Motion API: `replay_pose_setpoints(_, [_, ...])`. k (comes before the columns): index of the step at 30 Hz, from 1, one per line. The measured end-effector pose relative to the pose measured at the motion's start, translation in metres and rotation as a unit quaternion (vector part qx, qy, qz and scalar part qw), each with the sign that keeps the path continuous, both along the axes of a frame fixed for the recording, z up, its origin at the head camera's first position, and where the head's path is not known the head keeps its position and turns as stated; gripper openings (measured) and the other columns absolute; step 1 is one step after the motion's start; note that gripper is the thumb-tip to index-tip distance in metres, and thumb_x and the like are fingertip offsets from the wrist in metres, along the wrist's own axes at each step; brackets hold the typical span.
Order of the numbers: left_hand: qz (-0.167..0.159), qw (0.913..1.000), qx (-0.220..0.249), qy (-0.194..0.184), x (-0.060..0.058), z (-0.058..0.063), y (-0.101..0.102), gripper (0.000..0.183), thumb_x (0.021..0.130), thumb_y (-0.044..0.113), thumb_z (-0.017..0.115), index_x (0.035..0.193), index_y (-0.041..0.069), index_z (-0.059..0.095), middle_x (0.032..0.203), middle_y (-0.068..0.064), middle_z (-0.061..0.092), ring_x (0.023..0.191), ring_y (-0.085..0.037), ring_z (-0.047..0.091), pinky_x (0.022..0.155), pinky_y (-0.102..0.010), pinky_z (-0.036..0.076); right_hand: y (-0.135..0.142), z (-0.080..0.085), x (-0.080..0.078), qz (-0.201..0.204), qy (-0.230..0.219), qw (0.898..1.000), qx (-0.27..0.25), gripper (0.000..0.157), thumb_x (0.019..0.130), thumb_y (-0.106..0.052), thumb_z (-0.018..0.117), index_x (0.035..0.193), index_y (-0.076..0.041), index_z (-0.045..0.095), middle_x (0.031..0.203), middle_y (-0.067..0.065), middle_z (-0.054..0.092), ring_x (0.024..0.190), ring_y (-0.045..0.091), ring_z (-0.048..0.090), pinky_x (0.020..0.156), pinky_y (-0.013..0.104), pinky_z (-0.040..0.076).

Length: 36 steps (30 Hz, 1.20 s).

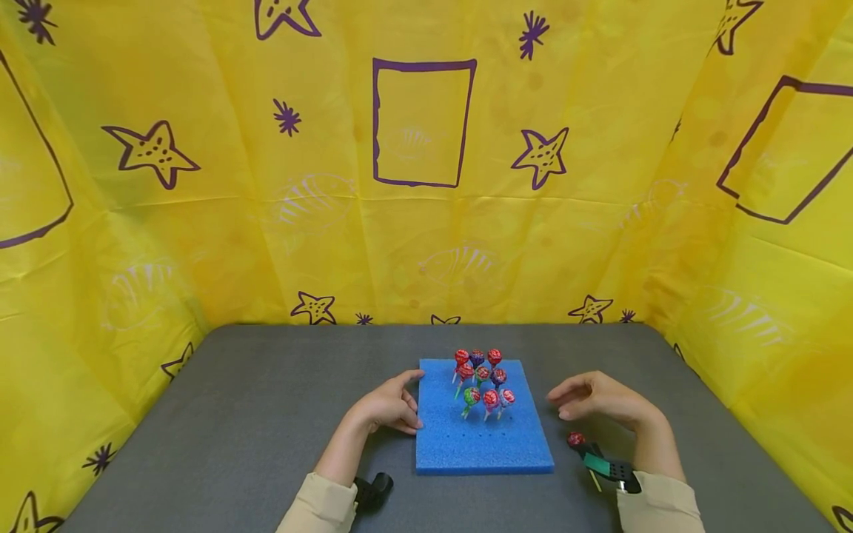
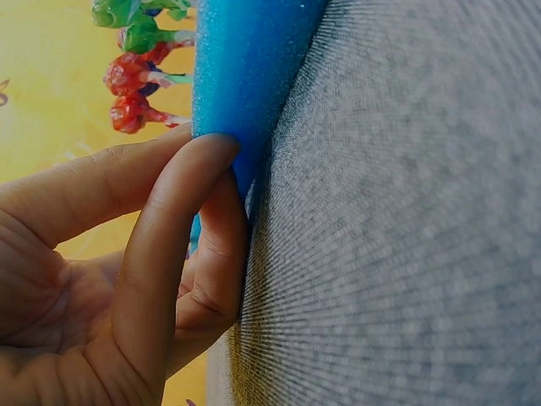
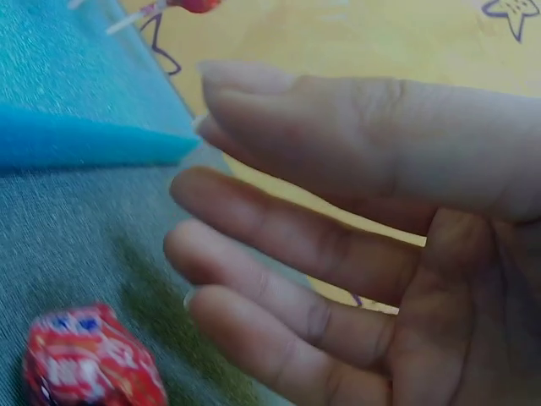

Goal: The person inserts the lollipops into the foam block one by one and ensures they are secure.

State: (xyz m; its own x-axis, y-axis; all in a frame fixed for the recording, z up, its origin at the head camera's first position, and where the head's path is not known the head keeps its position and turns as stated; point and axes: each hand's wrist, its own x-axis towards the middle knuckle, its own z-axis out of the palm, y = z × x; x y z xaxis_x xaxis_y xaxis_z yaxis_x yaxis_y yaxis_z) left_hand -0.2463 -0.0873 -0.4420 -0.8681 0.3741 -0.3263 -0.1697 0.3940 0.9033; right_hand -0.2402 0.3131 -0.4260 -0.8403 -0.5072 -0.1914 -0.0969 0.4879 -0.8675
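A blue foam board (image 1: pixel 443 444) lies flat on the dark table, with several wrapped lollipops (image 1: pixel 490 400) standing in it by their sticks. Their wrappers are red, purple, green and pink. Along the board's left edge rests my left hand (image 1: pixel 389 405), thumb and forefinger spread and touching the foam; the left wrist view shows the thumb (image 2: pixel 173 228) against its side. To the right of the board my right hand (image 1: pixel 603 398) hovers with relaxed fingers and holds nothing. Below it a loose red lollipop (image 1: pixel 576 440) lies on the table, its stick partly hidden by the wrist strap.
Small holes (image 1: pixel 480 435) show in the front part of the board. The dark grey table (image 1: pixel 266 414) extends on both sides. Yellow cloth (image 1: pixel 426 222) with purple drawings hangs behind and at the sides. A black wrist camera mount (image 1: pixel 375 490) sits by the left sleeve.
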Motion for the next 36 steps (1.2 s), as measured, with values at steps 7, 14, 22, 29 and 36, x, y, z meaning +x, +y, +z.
replay_pose_setpoints(7, [0.001, 1.0, 0.001, 0.001, 0.0, 0.0, -0.001, 0.09, 0.077, -0.013, 0.072, 0.153, 0.01, 0.031, 0.085, -0.009, 0.052, 0.066, -0.017, 0.061, 0.061, -0.031, 0.063, 0.009, 0.0, 0.002, -0.005, -0.021, 1.0, 0.01, 0.04, 0.088, -0.016, 0.07, 0.121, 0.006, 0.065, 0.123, 0.025, 0.067, 0.102, 0.011, 0.067, 0.081, 0.023, 0.06])
replay_pose_setpoints(14, [0.001, 1.0, 0.001, -0.002, 0.0, 0.0, -0.001, 0.09, 0.077, -0.013, 0.072, 0.153, 0.01, 0.031, 0.086, -0.009, 0.052, 0.066, -0.017, 0.06, 0.061, -0.03, 0.063, 0.014, 0.0, 0.007, -0.022, -0.044, 0.998, 0.048, 0.041, 0.087, -0.022, 0.073, 0.118, 0.005, 0.066, 0.118, 0.017, 0.071, 0.094, 0.01, 0.067, 0.08, 0.028, 0.061])
replay_pose_setpoints(22, [-0.002, 1.0, 0.005, -0.001, 0.0, 0.0, 0.0, 0.09, 0.076, -0.014, 0.071, 0.153, 0.008, 0.03, 0.085, -0.009, 0.052, 0.066, -0.016, 0.061, 0.06, -0.03, 0.063, 0.014, 0.0, 0.011, -0.029, -0.079, 0.995, 0.056, 0.041, 0.087, -0.025, 0.074, 0.116, 0.002, 0.068, 0.107, 0.006, 0.073, 0.09, 0.014, 0.067, 0.078, 0.035, 0.061])
replay_pose_setpoints(29, [-0.001, 1.0, 0.004, -0.001, 0.0, 0.0, 0.0, 0.09, 0.076, -0.014, 0.071, 0.153, 0.009, 0.03, 0.085, -0.009, 0.052, 0.066, -0.017, 0.061, 0.06, -0.03, 0.063, 0.012, -0.002, 0.011, -0.026, -0.096, 0.993, 0.063, 0.036, 0.086, -0.021, 0.075, 0.113, 0.002, 0.069, 0.098, 0.003, 0.077, 0.087, 0.012, 0.069, 0.072, 0.032, 0.059])
replay_pose_setpoints(36, [-0.004, 1.0, 0.009, 0.0, 0.001, 0.001, -0.001, 0.091, 0.076, -0.014, 0.071, 0.153, 0.009, 0.03, 0.086, -0.009, 0.052, 0.065, -0.016, 0.06, 0.06, -0.029, 0.063, 0.006, -0.001, 0.012, -0.03, -0.106, 0.991, 0.075, 0.034, 0.083, -0.02, 0.078, 0.107, 0.001, 0.07, 0.088, -0.001, 0.075, 0.075, 0.009, 0.065, 0.064, 0.026, 0.056])
